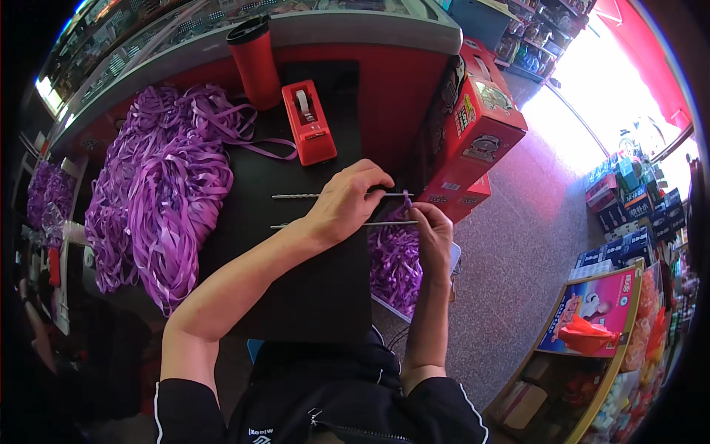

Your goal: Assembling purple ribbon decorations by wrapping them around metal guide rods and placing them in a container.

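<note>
"Below the right hand, what fills the bin?"

"Crinkled shreds of shiny purple ribbon, heaped loosely beside the right edge of the dark tabletop."

"And the grip?"

"The right thumb and finger pinch a thin purple strip at the right end of a slim, ridged metal rod. The left hand curls over that rod; whether its fingers close on it cannot be told. A second rod runs alongside, nearer."

"Other containers?"

"At the far side, a smooth red tumbler, black-lidded, contents hidden; near it, a red tape dispenser holding a pale roll. Far right stand boxy red cartons."

"On the left?"

"A big, tangled mound of flat, glossy ribbon."
</note>
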Available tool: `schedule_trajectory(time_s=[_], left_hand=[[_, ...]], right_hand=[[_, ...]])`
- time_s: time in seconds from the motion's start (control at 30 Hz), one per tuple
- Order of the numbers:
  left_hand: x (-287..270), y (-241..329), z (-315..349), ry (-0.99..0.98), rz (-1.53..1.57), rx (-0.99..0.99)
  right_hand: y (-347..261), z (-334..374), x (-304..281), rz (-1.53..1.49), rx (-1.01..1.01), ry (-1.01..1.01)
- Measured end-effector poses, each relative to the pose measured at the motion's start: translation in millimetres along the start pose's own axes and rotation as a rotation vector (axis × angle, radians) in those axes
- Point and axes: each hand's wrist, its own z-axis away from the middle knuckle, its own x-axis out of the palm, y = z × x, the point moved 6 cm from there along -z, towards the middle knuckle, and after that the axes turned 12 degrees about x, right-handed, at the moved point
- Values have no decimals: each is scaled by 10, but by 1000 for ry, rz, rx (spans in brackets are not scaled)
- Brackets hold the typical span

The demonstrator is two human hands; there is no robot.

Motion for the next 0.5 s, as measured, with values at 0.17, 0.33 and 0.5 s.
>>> schedule_trajectory(time_s=[0.17,0.33,0.5], left_hand=[[153,0,-123,-177,-65,39],[223,-86,-201,-106,162,-67],[295,-138,-181,-114,81,-72]], right_hand=[[-413,42,24,168,66,14],[-525,-33,48,183,89,-21],[-457,-71,39,188,94,-37]])
